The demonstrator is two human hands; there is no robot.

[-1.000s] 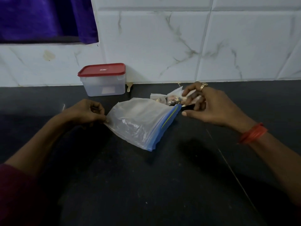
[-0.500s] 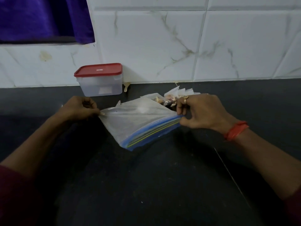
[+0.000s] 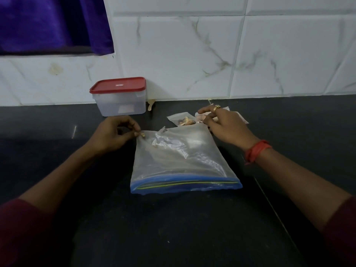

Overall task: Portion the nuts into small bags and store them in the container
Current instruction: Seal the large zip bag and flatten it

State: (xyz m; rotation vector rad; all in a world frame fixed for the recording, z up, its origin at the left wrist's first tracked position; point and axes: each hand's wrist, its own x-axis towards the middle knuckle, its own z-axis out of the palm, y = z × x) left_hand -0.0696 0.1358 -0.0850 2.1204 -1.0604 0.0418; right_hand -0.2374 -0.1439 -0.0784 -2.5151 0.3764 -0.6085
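A large clear zip bag (image 3: 179,160) with a blue seal strip lies flat on the black counter (image 3: 173,228), seal edge towards me. My left hand (image 3: 113,134) pinches its far left corner. My right hand (image 3: 225,125) rests past the bag's far right corner, fingers curled over small clear bags of nuts (image 3: 184,120); whether it grips one I cannot tell. A clear container with a red lid (image 3: 119,96) stands shut against the wall, behind my left hand.
White marble-look tiles (image 3: 192,54) back the counter. A purple cloth (image 3: 52,24) hangs at the upper left. A small scrap (image 3: 151,105) lies by the container's right side.
The large bag has turned so its blue seal edge now faces me and lies flat. My right hand let go of the seal corner and moved back onto the small bags.
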